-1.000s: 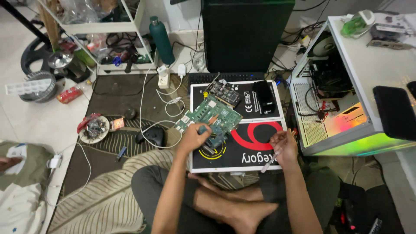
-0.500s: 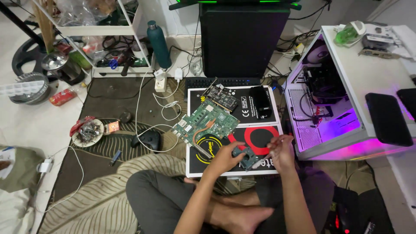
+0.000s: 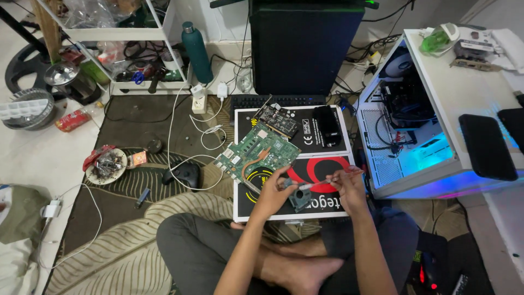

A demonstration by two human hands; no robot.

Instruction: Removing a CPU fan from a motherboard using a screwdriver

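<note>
Down from the head camera: a person sits cross-legged on the floor, both hands over a black mat (image 3: 322,205) with a red ring printed on it. Left hand (image 3: 274,191) is curled, fingers pinching a small dark part at the mat's middle, just beside the lower corner of the green circuit board (image 3: 256,155). Right hand (image 3: 348,186) is closed round a thin tool (image 3: 322,182), held like a pen, its tip pointing left toward the left hand. Just below the two hands, a small grey fan-like part (image 3: 301,200) rests on the mat. The board lies tilted across the mat's upper left edge, a copper pipe curving over it. To the right, an open white computer case (image 3: 415,131) glows blue inside. A black game controller (image 3: 185,175) sits left on the rug.
</note>
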